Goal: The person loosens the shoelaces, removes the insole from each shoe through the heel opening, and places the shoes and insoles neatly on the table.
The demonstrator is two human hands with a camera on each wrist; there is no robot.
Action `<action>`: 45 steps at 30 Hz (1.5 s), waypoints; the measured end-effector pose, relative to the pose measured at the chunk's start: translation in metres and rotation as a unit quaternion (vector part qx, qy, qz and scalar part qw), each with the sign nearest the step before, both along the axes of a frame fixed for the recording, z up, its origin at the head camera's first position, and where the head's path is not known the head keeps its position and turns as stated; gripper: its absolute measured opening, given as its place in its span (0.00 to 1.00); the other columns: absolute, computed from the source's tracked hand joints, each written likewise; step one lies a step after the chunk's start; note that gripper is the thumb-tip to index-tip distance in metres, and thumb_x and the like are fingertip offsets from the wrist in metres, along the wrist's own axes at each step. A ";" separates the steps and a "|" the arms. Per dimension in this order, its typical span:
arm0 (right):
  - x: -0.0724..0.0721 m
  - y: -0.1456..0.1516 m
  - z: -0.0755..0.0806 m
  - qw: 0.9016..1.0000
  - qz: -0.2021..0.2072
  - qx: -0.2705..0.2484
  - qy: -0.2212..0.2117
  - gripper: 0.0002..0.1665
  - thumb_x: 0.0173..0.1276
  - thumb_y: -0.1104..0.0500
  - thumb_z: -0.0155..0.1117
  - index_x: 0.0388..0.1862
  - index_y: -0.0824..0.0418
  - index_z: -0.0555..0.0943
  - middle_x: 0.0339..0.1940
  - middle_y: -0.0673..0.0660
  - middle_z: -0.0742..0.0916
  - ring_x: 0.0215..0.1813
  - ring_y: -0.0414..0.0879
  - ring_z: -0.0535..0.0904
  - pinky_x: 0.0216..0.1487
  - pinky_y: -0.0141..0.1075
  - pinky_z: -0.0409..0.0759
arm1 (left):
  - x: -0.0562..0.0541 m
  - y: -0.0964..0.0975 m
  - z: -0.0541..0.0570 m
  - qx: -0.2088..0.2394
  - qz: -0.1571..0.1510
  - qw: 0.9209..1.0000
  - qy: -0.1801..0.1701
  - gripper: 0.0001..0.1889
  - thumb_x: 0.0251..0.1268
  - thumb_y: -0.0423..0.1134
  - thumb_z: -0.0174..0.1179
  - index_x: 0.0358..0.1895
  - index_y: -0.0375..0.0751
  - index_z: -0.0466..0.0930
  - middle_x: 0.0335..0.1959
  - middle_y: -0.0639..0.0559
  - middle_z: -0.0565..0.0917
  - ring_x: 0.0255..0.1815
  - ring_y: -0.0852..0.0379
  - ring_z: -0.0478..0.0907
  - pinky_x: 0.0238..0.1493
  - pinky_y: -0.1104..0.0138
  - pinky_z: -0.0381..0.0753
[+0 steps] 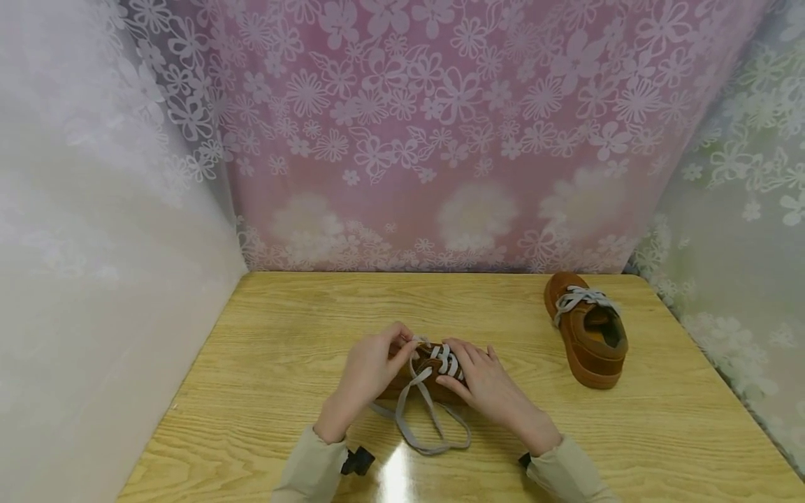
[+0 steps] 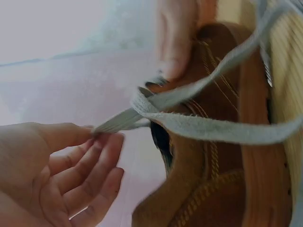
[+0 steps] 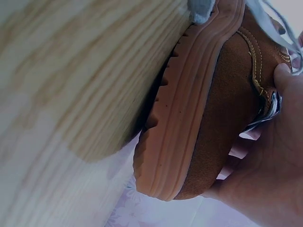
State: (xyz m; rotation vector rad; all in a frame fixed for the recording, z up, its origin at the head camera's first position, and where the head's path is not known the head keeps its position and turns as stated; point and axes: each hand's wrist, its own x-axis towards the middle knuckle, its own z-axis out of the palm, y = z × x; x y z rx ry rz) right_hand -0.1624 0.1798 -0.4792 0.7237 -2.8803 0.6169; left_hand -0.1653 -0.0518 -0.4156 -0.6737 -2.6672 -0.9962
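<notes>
A brown suede shoe (image 2: 222, 175) with a pale grey lace (image 2: 218, 128) stands on the table, toe to the right in the head view. My left hand (image 1: 367, 367) pinches the lace between thumb and index finger above the shoe's opening, and its other fingers are loosely bent. From there the loose lace hangs down the near side and loops on the table. My right hand (image 1: 487, 381) holds the shoe's front part, thumb by the lacing on the near side and fingers across to the far side. In the right wrist view the shoe's ridged sole (image 3: 177, 132) shows.
A matching brown shoe (image 1: 575, 342) with its lace (image 1: 585, 297) tied stands at the right of the wooden table (image 1: 264, 342), toe pointing away. A pink flowered curtain (image 1: 402, 154) hangs behind the table, with pale sheets at both sides.
</notes>
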 end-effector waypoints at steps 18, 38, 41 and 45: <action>-0.001 0.001 0.000 1.000 0.004 0.000 -0.008 0.41 0.76 0.37 0.57 0.77 0.59 0.65 0.71 0.62 0.76 0.71 0.60 0.72 0.67 0.72 0.60 | -0.027 0.019 0.008 -0.001 0.003 1.000 0.021 0.15 0.73 0.45 0.63 0.56 0.44 0.81 0.48 0.50 0.86 0.43 0.53 0.86 0.37 0.63 0.84; 0.000 0.003 0.001 1.000 0.001 -0.001 -0.014 0.41 0.76 0.36 0.55 0.78 0.58 0.64 0.71 0.62 0.75 0.71 0.59 0.72 0.68 0.72 0.60 | -0.005 0.012 -0.005 -0.075 -0.016 0.997 0.006 0.07 0.67 0.47 0.67 0.35 0.49 0.84 0.28 0.57 0.86 0.24 0.65 0.79 0.23 0.75 0.73; 0.000 0.002 0.001 1.000 0.001 0.003 -0.014 0.42 0.76 0.35 0.54 0.78 0.58 0.64 0.72 0.61 0.75 0.72 0.59 0.71 0.68 0.72 0.59 | -0.014 0.014 0.006 -0.072 0.013 0.997 0.015 0.07 0.68 0.47 0.66 0.37 0.50 0.85 0.28 0.56 0.87 0.22 0.65 0.80 0.19 0.75 0.71; 0.001 0.001 0.001 1.000 0.002 0.003 -0.011 0.42 0.76 0.36 0.55 0.78 0.59 0.65 0.72 0.62 0.75 0.73 0.59 0.71 0.68 0.72 0.60 | -0.028 0.021 0.021 -0.048 0.048 0.997 0.036 0.08 0.71 0.47 0.65 0.40 0.48 0.85 0.32 0.54 0.89 0.22 0.63 0.82 0.18 0.74 0.72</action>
